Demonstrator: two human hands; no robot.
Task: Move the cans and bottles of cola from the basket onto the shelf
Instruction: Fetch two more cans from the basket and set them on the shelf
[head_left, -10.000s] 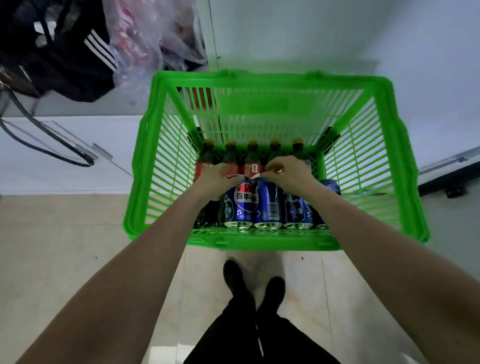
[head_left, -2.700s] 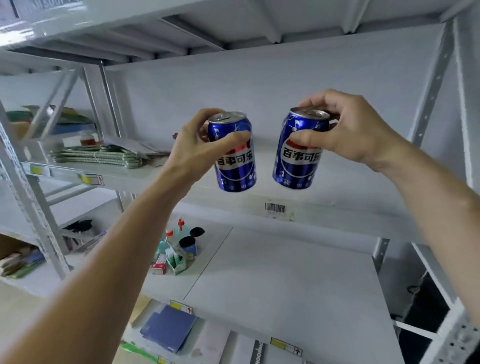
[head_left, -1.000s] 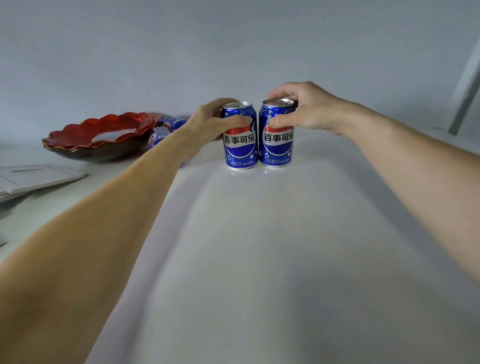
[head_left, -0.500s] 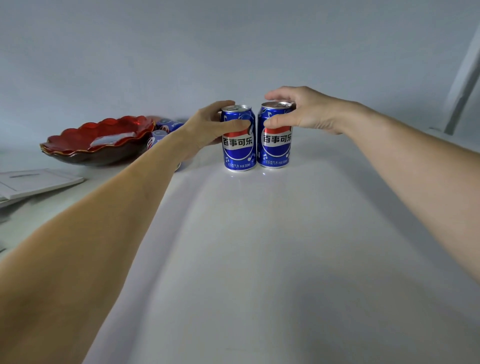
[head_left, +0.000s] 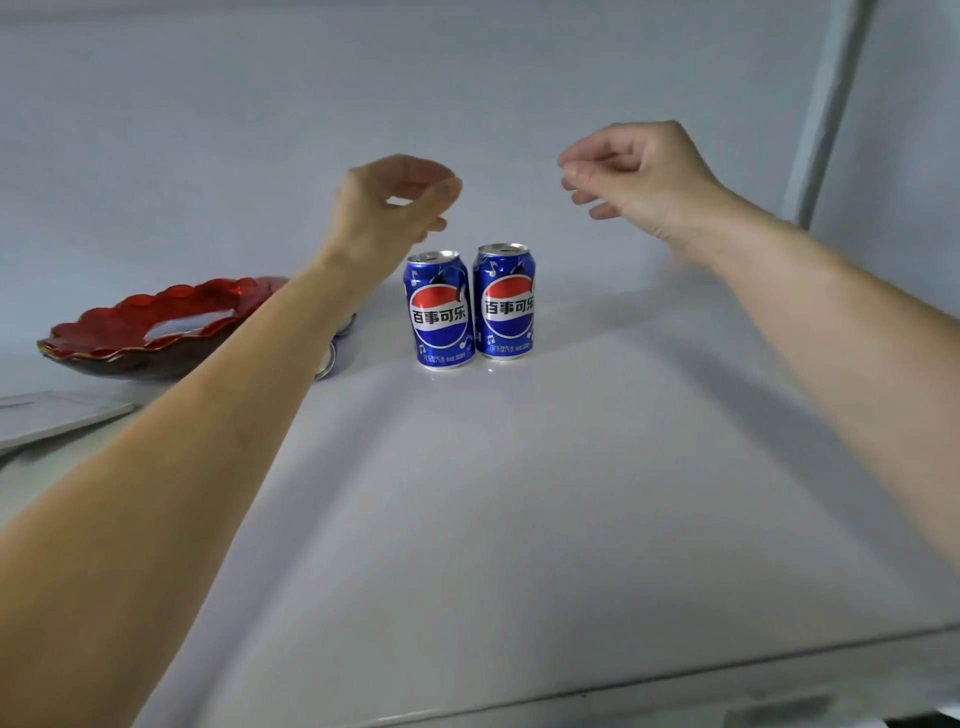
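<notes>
Two blue cola cans stand upright on the white shelf (head_left: 519, 493), toward its back wall and roughly midway between its left and right edges: the left can (head_left: 440, 310) and the right can (head_left: 505, 301) are side by side, touching or very nearly so, labels facing forward. Neither is held. The left hand (head_left: 389, 208) hovers above and just left of the left can, fingers loosely curled with thumb and fingertips close together, gripping nothing. The right hand (head_left: 636, 174) hangs in the air well to the right of the right can, also loosely curled and empty.

Toward the shelf's left edge sits a red scalloped dish (head_left: 156, 327), and behind the left forearm the rims of what look like more cans (head_left: 327, 358) peek out (too hidden to count). A flat white object (head_left: 52, 415) lies at the far left.

As a judgement, this pair of cans counts as delivered, so this trip is finished. The basket is out of view, so what remains in it cannot be told from here; the task names bottles too, and none shows on the shelf, so more trips are likely needed.
</notes>
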